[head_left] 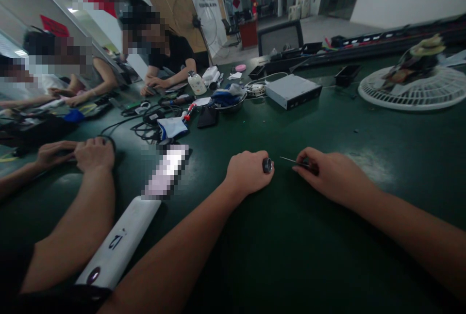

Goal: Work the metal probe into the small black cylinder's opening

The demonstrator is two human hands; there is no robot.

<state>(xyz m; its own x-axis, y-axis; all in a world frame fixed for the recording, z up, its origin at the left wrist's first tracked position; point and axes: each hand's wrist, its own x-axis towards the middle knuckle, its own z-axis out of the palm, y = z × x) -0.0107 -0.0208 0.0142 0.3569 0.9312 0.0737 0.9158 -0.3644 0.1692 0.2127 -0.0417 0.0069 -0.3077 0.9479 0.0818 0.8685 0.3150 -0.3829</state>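
Note:
Near the middle of the dark green table (291, 236), my left hand (248, 173) is closed round a small dark cylindrical part (267, 165), whose round open end faces right. To its right, my right hand (329, 173) pinches a thin metal tool (291, 160) between thumb and fingers. The tool's tip points left at the cylindrical part, with a small gap between them. Most of the cylindrical part is hidden in my left fist.
A white device (122, 243) marked 12 lies left of my left forearm, beside another person's arms. Farther back are a silver drive box (293, 90), a white fan guard (411, 93), black cables (147, 127) and a blue-white cloth piece (173, 128). More people sit at far left.

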